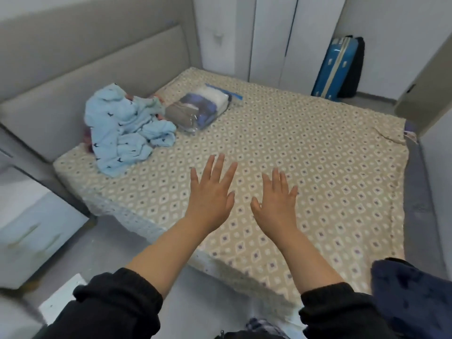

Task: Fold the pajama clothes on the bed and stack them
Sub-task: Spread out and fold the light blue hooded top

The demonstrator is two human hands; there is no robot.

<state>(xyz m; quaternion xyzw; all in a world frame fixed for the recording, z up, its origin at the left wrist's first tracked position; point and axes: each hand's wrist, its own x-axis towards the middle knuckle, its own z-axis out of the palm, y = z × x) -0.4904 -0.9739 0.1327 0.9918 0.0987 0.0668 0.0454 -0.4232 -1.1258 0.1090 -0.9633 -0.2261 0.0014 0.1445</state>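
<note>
Both hands, left (211, 192) and right (275, 201), hover flat and empty above the bed (318, 148); we should lift the crumpled pajamas (122, 128) beside the headboard by their seams.
</note>
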